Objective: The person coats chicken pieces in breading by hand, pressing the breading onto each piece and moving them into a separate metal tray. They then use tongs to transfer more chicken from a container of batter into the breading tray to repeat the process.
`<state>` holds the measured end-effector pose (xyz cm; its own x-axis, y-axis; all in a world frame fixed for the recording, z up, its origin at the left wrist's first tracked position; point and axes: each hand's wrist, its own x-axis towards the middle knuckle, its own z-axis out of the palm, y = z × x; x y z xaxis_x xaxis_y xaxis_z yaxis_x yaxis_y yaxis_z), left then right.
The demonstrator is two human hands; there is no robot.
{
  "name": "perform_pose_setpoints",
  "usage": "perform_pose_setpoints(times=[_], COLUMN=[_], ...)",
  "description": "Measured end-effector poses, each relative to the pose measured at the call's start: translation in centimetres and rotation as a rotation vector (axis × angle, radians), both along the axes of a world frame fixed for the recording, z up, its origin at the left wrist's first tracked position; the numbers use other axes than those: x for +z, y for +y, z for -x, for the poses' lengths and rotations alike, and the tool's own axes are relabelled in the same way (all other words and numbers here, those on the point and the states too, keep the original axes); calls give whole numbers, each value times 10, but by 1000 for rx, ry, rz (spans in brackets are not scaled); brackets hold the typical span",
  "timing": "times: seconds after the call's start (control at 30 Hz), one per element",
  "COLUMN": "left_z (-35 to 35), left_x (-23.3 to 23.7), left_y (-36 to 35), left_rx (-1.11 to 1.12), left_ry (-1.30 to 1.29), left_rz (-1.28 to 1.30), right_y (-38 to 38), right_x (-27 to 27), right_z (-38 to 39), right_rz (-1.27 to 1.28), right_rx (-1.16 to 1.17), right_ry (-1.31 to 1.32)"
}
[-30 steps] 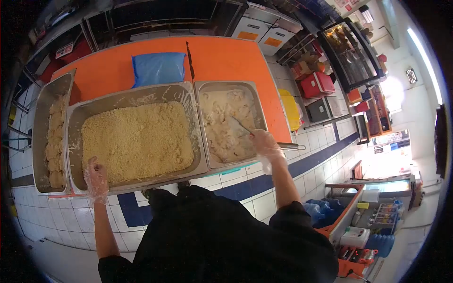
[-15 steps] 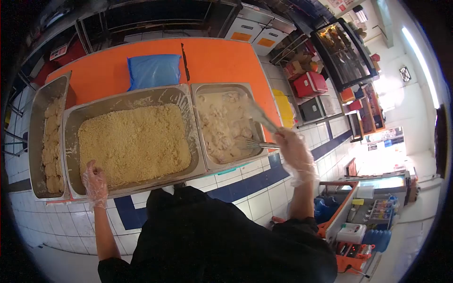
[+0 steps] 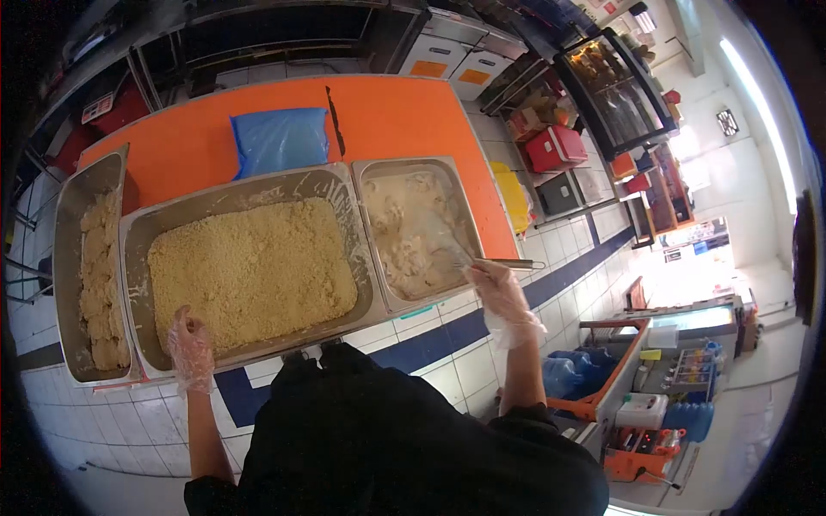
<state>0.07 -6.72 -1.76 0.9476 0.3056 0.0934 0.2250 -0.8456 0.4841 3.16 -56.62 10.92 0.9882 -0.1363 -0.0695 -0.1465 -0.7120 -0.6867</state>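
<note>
My right hand, in a clear plastic glove, is closed around pale metal tongs, blurred by motion. Their far end is over or in the smaller metal pan, among raw chicken pieces in batter. Beside that hand, a whisk rests with its handle across the pan's rim. My left hand, gloved too, is at the front left edge of the large metal pan of pale breading crumbs. Its fingers are loosely bent and apart, with nothing visible in them.
A narrow metal pan at the left holds a row of coated pieces. Behind the pans, a blue plastic bag lies on the orange table. Farther right are a red cooler and a glass display case.
My right hand has moved left and down toward me, bringing the tongs lower over the batter pan. The left hand stays by the crumb pan's edge. The view has shifted slightly.
</note>
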Motion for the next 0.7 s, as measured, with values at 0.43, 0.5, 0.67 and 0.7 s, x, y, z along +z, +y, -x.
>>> perform_pose_setpoints(times=[0.43,0.5,0.67,0.7], left_z=[0,1,1,2], left_x=[2,0,0,-2], left_y=[-2,-1,0,2], left_rx=[-29,-31,-38,-50], left_ry=[-57,-32,-3,-3], left_rz=[3,18,-9,16], right_y=[-18,-21,-53,-60], right_x=[42,3,-48,-55], right_z=[7,3,-33,-39], right_rz=[-619,-496,562,891], right_rx=[-345,-336,128,420], right_ry=[359,292,196,68])
